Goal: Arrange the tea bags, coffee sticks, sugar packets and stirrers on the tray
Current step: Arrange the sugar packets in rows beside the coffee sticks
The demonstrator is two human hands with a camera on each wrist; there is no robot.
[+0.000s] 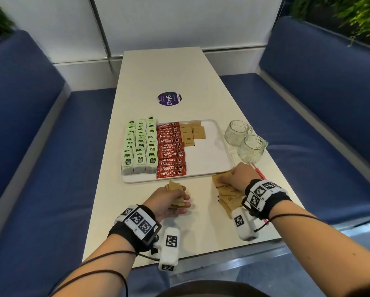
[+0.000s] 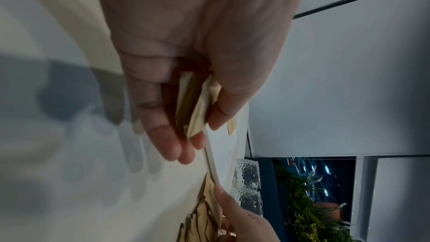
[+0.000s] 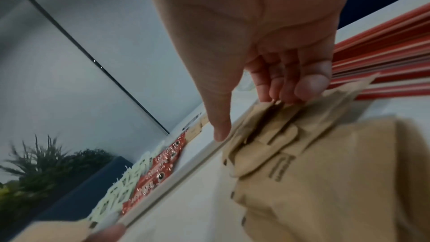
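Observation:
A white tray (image 1: 207, 163) holds three columns of green tea bags (image 1: 140, 146), a column of red coffee sticks (image 1: 171, 151) and several brown sugar packets (image 1: 192, 133) at its far end. My left hand (image 1: 175, 200) hovers in front of the tray and grips a bunch of sugar packets (image 2: 200, 106) between thumb and fingers. My right hand (image 1: 229, 179) is down on a loose pile of sugar packets (image 1: 229, 197) by the tray's near right corner. Its fingertips (image 3: 288, 97) and thumb pinch the top packets. Red stirrers (image 1: 259, 171) lie beside that hand, mostly hidden.
Two patterned glass cups (image 1: 237, 132) (image 1: 251, 148) stand right of the tray. A purple round sticker (image 1: 169, 99) lies farther back on the cream table (image 1: 162, 69). Blue benches flank the table. The tray's right half is bare.

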